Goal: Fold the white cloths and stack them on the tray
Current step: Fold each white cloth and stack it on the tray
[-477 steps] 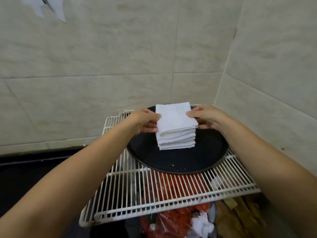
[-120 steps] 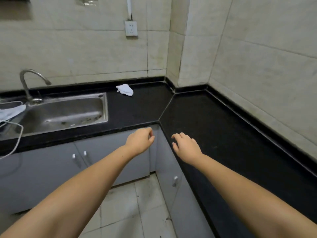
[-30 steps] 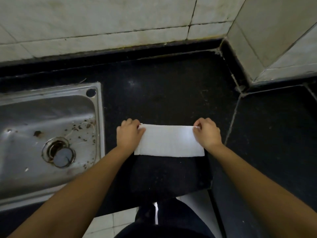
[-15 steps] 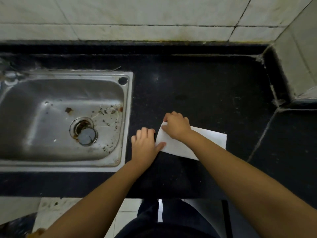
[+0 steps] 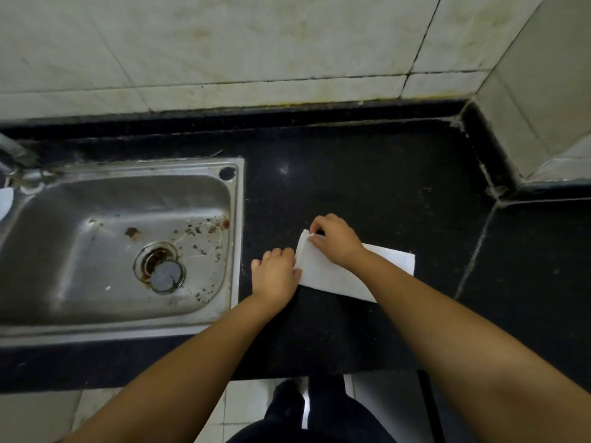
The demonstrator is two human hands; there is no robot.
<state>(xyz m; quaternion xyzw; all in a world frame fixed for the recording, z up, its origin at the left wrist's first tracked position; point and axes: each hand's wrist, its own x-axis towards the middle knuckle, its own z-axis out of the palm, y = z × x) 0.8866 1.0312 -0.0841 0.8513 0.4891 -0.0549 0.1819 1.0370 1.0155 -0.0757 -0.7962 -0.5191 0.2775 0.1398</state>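
Observation:
A white cloth, folded into a long strip, lies flat on the black countertop just right of the sink. My right hand reaches across it and pinches its far left corner, which is lifted slightly. My left hand lies at the cloth's near left edge, fingers curled, thumb touching that edge. My right forearm hides the middle of the cloth. The tray and the stack of folded cloths are out of view.
A steel sink with a drain plug and scattered debris fills the left. The tap base shows at far left. Tiled walls form a corner at the back right. The counter's front edge runs below my forearms, with floor tiles beneath.
A second ago my hands held the strip's two ends. My right hand has since crossed over to the left end and now pinches that corner; my left hand stays at the left edge.

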